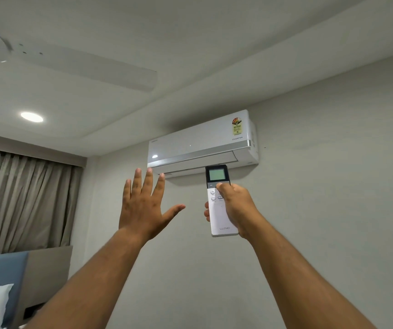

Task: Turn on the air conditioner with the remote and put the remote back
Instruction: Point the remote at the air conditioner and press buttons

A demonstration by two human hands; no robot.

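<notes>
Two hands: right hand [234, 205] holds one remote [219, 203], left hand [143, 207] spread empty.

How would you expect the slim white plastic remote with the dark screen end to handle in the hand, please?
The slim white plastic remote probably feels stiff and light: the right hand alone holds it upright, thumb on its buttons. Its smooth, glossy shell may be somewhat slippery. The raised left hand is open and gives it no support, so a slip would likely mean a fall.
</notes>
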